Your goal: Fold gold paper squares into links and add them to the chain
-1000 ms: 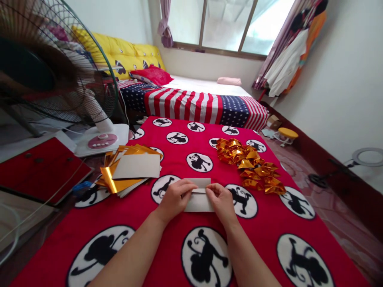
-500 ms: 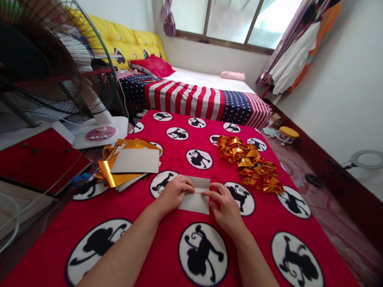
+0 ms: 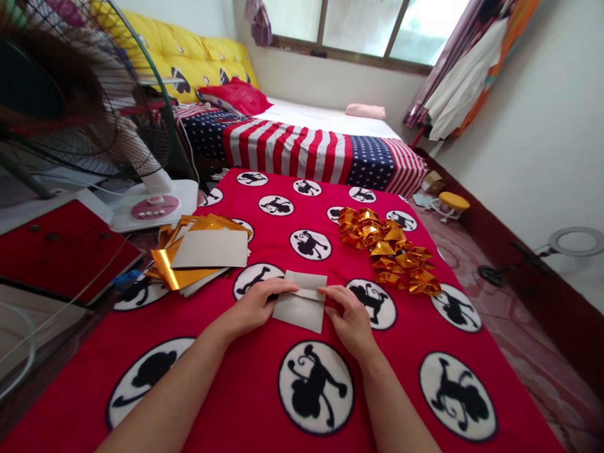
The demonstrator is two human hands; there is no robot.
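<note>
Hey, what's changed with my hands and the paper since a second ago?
Your left hand and right hand have moved apart, left and right, uncovering more of the grey sheet, which now lies slightly turned. Neither has let go; both still touch its folded strip. The paper stack and folded gold pieces stayed put.

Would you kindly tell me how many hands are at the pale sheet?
2: the left hand at the left end of the raised strip across the pale sheet, and the right hand at its right end. No other hand shows.
</note>
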